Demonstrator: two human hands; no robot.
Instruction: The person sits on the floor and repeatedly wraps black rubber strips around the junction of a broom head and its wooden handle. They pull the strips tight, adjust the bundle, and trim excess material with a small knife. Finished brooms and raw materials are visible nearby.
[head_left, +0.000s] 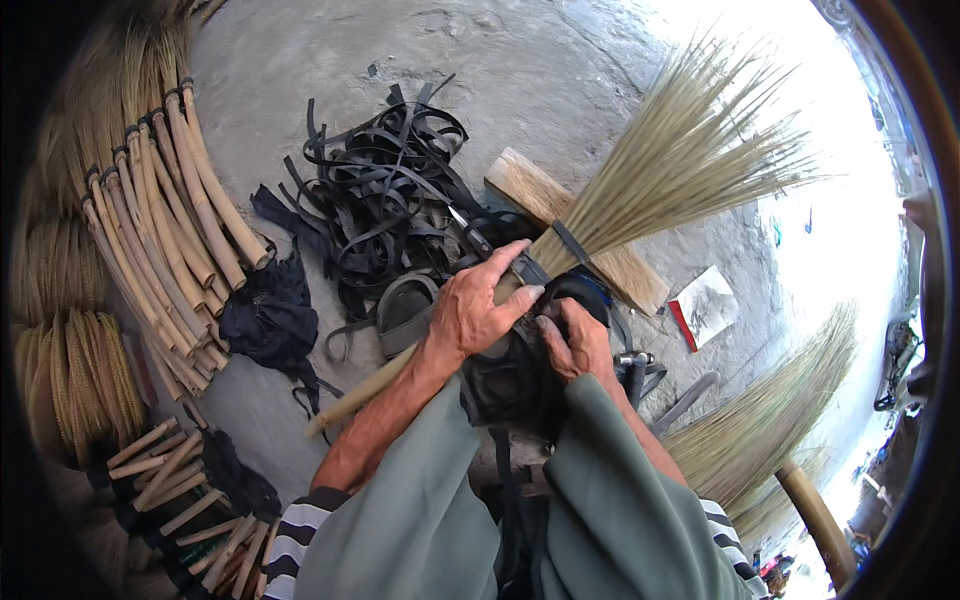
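Note:
A grass broom [650,180] lies slanting across my lap, its bristles fanned to the upper right and its bamboo handle [362,392] running to the lower left under my left forearm. My left hand [480,305] grips the broom's neck, thumb and forefinger beside a black rubber band [530,268] wound around it. Another dark band [570,243] circles the bristles a little higher. Just below the neck, my right hand [578,340] is closed with curled fingers, against black material; what it pinches is hidden.
A tangle of black rubber strips [385,170] lies ahead. Bamboo-handled brooms [180,210] are stacked at left, above short bamboo pieces [190,490]. A wooden block [630,275] sits under the bristles. More broom grass [770,420] lies at right, near a red-edged white piece [708,305].

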